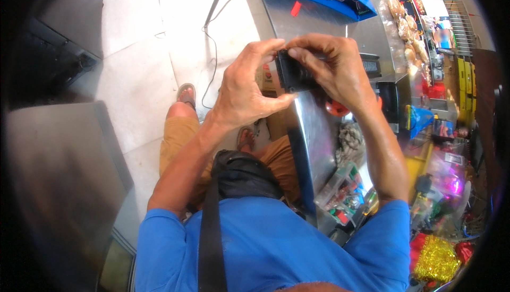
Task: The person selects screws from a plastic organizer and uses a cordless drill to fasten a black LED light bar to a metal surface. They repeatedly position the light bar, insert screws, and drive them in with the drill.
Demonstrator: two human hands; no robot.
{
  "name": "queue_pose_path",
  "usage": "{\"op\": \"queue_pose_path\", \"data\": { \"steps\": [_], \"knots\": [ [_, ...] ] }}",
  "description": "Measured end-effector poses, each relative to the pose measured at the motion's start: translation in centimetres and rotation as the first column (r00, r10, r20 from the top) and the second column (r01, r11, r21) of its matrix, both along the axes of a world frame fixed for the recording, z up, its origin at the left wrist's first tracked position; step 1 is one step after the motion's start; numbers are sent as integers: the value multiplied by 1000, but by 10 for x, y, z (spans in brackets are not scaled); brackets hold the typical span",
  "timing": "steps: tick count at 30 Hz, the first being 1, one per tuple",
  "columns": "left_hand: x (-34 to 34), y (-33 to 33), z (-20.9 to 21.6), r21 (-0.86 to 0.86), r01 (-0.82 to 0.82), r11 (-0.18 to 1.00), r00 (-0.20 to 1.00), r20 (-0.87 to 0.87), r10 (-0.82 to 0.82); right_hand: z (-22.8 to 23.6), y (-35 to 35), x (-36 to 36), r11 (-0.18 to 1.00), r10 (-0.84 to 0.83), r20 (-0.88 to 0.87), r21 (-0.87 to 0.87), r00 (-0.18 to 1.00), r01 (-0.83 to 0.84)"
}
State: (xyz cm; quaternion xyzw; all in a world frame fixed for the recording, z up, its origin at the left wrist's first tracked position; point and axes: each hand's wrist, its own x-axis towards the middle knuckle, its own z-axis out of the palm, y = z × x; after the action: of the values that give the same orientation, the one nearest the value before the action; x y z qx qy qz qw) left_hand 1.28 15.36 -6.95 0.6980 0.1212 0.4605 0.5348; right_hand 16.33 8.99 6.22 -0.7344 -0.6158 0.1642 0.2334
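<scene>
Pale floor tiles (pixel 138 85) filled the ten o'clock side, a steel counter (pixel 313 127) ran through centre, and cluttered shop goods (pixel 441 186) crowded three to five o'clock. Left hand (pixel 247 87) pinched the small black device (pixel 294 73) between thumb and forefinger; right hand (pixel 337 66) gripped its top edge, fingertips curled over. Device was raised above the counter at twelve o'clock, long axis seemingly running twelve to six, face toward the wearer; a slipping pinch could likely drop it onto steel.
</scene>
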Motion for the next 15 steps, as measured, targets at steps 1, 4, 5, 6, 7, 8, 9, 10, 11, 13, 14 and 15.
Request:
{"op": "queue_pose_path", "data": {
  "steps": [1, 4, 5, 6, 7, 8, 9, 10, 11, 13, 14, 15],
  "knots": [
    [0, 0, 0, 4, 5, 1000, 1000, -2, -5, 0, 0, 0, 1000, 2, 6, 2, 1000, -2],
    [0, 1, -1, -4, 20, 1000, 1000, 12, -20, 1, 1, -1, 1000, 3, 19, -19, 1000, -3],
    [0, 1, 0, -5, 17, 1000, 1000, 7, -17, 2, 2, -2, 1000, 4, 24, -29, 1000, -3],
    [-1, 0, 0, -6, 13, 1000, 1000, 3, -13, 3, 2, -3, 1000, 4, 22, -24, 1000, -3],
    [-2, 0, 1, -7, 9, 1000, 1000, -1, -9, 4, 2, -5, 1000, 4, 20, -19, 1000, -4],
    [-2, 0, 2, -13, 12, 1000, 1000, -4, -12, 4, 3, -6, 1000, 3, 20, -15, 1000, -3],
    [-2, 1, 2, -20, 15, 1000, 1000, -7, -16, 4, 2, -5, 1000, 0, 28, -16, 1000, 0],
    [-2, 1, 2, -26, 18, 999, 1000, -10, -19, 3, 2, -4, 1000, -2, 36, -17, 999, 3],
    [-2, 1, 2, -34, 23, 999, 1000, -9, -24, 3, 2, -3, 1000, -3, 45, -17, 999, 4],
    [-2, 1, -1, -48, 34, 998, 999, -9, -34, 5, 3, -4, 1000, 5, 72, -23, 997, -4],
    [-2, 1, 0, -45, 32, 998, 999, -11, -33, 5, 3, -4, 1000, 8, 85, -26, 996, -6],
    [-2, 1, 1, -42, 31, 999, 999, -13, -32, 6, 3, -4, 1000, 8, 80, -26, 997, -6]
  ]
}}
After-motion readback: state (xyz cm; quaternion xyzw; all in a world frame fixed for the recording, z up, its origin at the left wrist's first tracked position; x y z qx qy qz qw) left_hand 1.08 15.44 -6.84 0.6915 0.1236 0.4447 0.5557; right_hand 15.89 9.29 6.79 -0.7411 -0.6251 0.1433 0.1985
